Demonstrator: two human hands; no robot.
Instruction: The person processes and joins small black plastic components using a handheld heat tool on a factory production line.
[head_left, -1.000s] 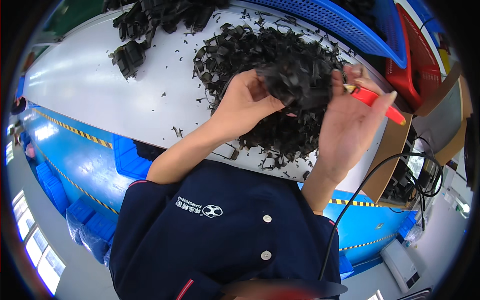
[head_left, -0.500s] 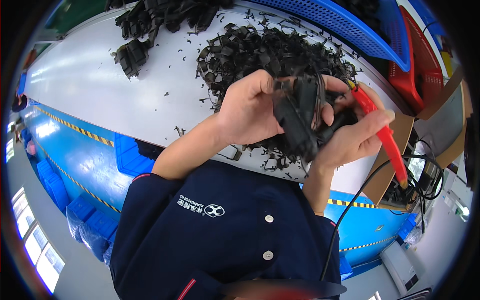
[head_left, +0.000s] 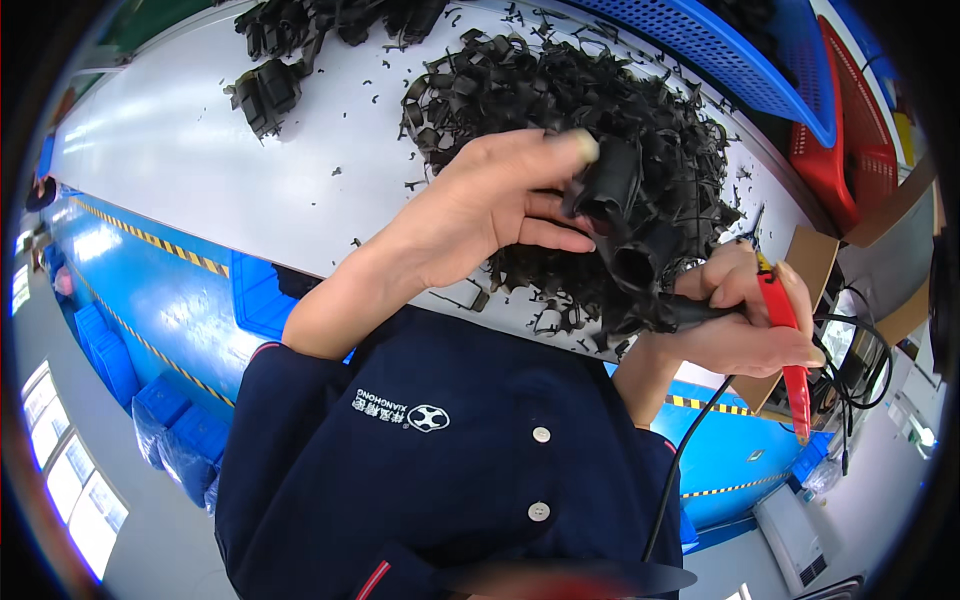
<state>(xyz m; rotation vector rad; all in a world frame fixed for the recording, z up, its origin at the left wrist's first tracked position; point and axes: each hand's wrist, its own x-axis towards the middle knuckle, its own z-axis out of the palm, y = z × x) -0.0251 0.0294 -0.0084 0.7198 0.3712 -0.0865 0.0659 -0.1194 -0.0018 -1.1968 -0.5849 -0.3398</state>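
Left hand (head_left: 480, 215) pinches a black moulded plastic part (head_left: 625, 225) between thumb and fingers — thumb tip on the upper end, fingers curled under it. The part is tubular, open-ended, held up above the table and close to the person's chest. Grip is closed and firm on the piece.

Right hand (head_left: 735, 320) wraps around a red-handled cutter (head_left: 785, 340), fingers folded over the handles, which run down and away from the palm toward the lower right. The tool's working end is hidden behind the part and the fingers — cannot tell whether the blades are closed. The right hand sits just beside the lower end of the black part, touching or nearly touching it.

Behind both hands, a large heap of black plastic trimmings (head_left: 590, 110) lies on the white table (head_left: 200, 160), with loose bits scattered around it. A smaller cluster of black parts (head_left: 268, 90) sits well apart near the table's far left. A blue perforated crate (head_left: 740, 50) stands at the far edge, a red crate (head_left: 850, 140) just beside it. A cardboard box (head_left: 815, 265) lies at the right end of the table. The person wears a dark navy shirt (head_left: 440, 460); a black cable (head_left: 690, 450) hangs below the right forearm.
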